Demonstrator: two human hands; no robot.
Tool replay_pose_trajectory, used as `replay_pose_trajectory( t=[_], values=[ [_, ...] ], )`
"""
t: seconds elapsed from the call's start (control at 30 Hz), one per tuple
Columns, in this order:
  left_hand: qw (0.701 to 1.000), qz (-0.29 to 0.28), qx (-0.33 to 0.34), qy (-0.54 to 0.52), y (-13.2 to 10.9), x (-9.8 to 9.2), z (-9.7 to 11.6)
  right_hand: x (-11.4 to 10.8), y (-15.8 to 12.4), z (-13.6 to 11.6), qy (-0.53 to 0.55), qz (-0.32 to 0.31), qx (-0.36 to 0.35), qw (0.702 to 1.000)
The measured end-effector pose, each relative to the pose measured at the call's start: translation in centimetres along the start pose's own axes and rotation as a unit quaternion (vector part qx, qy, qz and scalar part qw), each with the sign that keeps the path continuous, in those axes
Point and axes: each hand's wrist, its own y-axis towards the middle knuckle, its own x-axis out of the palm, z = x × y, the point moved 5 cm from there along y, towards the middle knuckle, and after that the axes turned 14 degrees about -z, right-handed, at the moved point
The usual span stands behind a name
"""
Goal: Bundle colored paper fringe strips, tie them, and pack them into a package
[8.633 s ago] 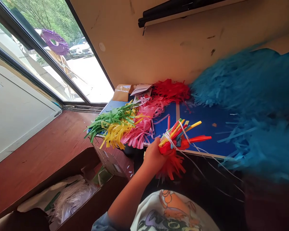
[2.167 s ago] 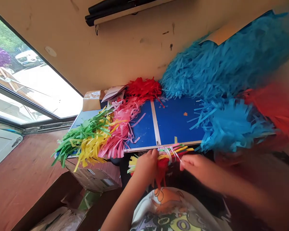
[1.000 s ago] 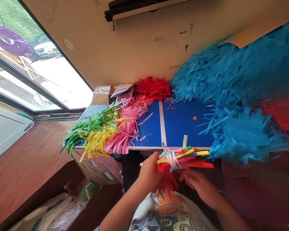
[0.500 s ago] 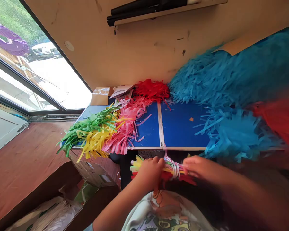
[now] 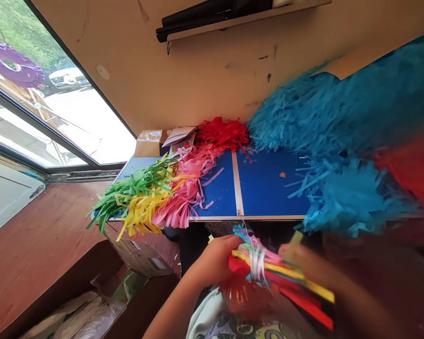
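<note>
Paper strips in red, yellow, green and pink make a bundle (image 5: pixel 282 277) cinched by a white tie (image 5: pixel 257 261). It is held low over the lap, just short of the worktop (image 5: pixel 268 188) edge. The left hand (image 5: pixel 214 260) has its grip pressed round the fringed end beside the tie. The right hand (image 5: pixel 302 263) lies against the long ends, its grip too blurred to tell. The bundle looks light, limp and easily creased, so it is best held at the tied waist. Half a second ago it lay level. Now it slants down to the right, strips fanned. Loose green strips (image 5: pixel 134 193) and pink strips (image 5: pixel 187 188) lie on the worktop's left.
</note>
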Motion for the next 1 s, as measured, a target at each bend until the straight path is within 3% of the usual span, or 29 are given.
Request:
replay_pose_trajectory(
  t=[0.1,0.2,0.3,0.43,0.5,0.57,0.7,0.77,0.9,1.0],
  values=[
    [0.986,-0.101,-0.010,0.132,0.8,1.7,0.3,-2.6,0.7,-0.3,-0.021,-0.042,0.049,0.998],
    [0.961,-0.123,-0.079,0.234,2.1,2.6,0.2,-3.0,1.0,-2.5,-0.015,-0.074,0.075,0.994],
    [0.957,-0.081,-0.155,0.230,2.8,1.9,-0.2,-1.1,0.2,-5.6,-0.013,-0.081,0.060,0.995],
    [0.962,0.048,-0.239,0.120,2.1,-0.5,-1.0,3.3,-1.4,-7.5,-0.077,-0.053,0.016,0.996],
    [0.967,0.099,-0.228,0.051,1.5,-1.1,-1.1,4.9,-1.6,-6.6,-0.071,-0.048,0.007,0.996],
    [0.979,0.111,-0.172,-0.014,1.2,-1.1,-1.0,5.2,-1.3,-4.8,-0.029,-0.029,-0.005,0.999],
    [0.999,0.027,-0.036,-0.025,0.8,-0.2,-0.1,2.1,-0.5,-1.1,0.098,0.035,-0.041,0.994],
    [0.999,-0.036,-0.010,0.025,0.9,0.4,0.2,0.4,-0.1,-0.2,0.113,0.010,-0.026,0.993],
    [0.971,-0.138,-0.041,0.193,2.0,1.9,0.5,-1.6,0.4,-1.1,0.068,-0.060,0.008,0.996],
    [0.951,-0.135,-0.102,0.257,3.0,1.9,0.4,-1.2,-0.1,-3.2,0.063,-0.081,0.018,0.995]
  ],
)
